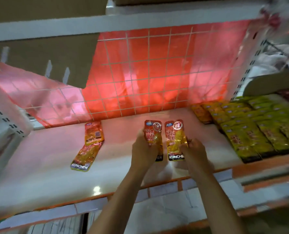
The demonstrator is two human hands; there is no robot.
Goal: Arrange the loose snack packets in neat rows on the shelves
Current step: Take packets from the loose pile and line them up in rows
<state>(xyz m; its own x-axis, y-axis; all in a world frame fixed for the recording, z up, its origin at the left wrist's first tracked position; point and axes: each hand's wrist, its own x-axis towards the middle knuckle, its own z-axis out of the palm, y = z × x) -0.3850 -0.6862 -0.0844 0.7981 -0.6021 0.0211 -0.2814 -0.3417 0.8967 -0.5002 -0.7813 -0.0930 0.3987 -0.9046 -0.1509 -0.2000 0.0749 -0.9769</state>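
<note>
While my left hand (144, 146) curls its fingers round one orange packet (154, 132), my right hand (195, 149) pinches a second packet (175, 137) just beside it, both over the white shelf (39, 159). Farther left lie two loose packets (89, 146); yellow packets (258, 130) sit in rows at right, with the wire grid (140, 73) behind.

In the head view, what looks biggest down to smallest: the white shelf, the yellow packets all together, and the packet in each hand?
1. white shelf
2. yellow packets, as a group
3. Tie: left packet, held by the left hand, and right packet, held by the right hand, look alike, so unranked.
</note>
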